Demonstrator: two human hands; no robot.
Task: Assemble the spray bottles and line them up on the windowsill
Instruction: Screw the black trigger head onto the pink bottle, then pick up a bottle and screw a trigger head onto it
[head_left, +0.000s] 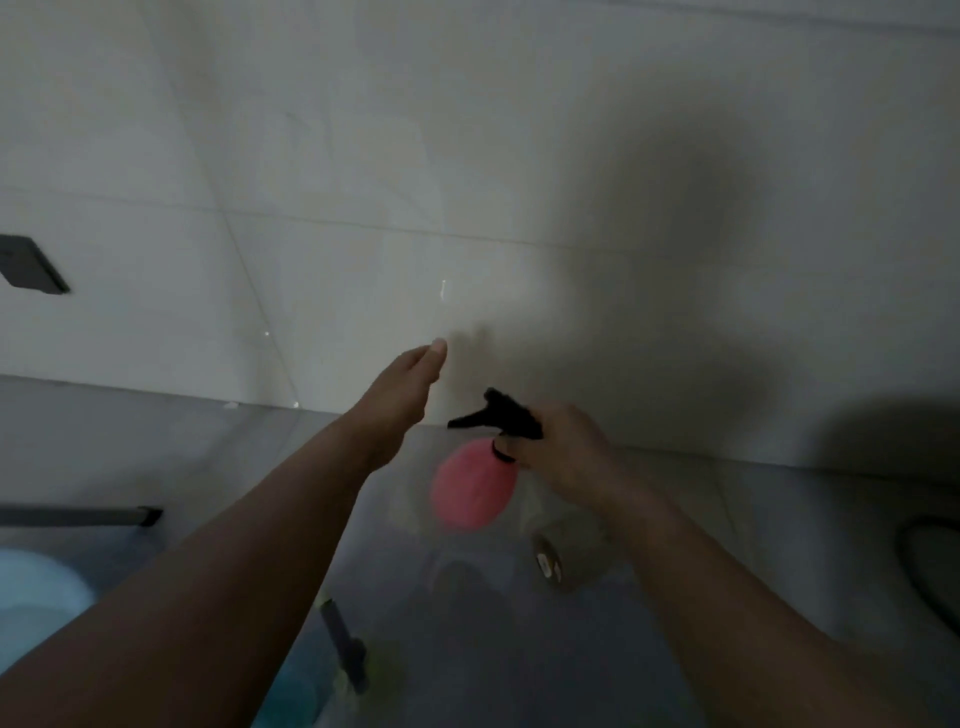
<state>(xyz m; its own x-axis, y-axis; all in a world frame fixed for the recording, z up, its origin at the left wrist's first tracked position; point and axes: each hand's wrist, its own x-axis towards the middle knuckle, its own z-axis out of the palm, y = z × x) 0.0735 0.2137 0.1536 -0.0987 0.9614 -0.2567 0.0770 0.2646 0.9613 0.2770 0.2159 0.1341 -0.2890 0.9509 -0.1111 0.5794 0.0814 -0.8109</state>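
A pink spray bottle (471, 488) with a black trigger head (496, 415) hangs in the air at the middle of the view, tilted, with my right hand (566, 447) closed around its neck. My left hand (402, 400) reaches forward to the left of the bottle, fingers held together and straight, holding nothing and apart from the bottle. The windowsill is not visible. The view is dim and blurred.
A pale tiled wall (467, 208) fills the upper half. On the grey floor (727, 519) below lie a blurred clear bottle (556, 561), a grey-and-teal object (343, 649) at the bottom, a light blue basin (36, 597) at left and a dark hose (924, 571) at right.
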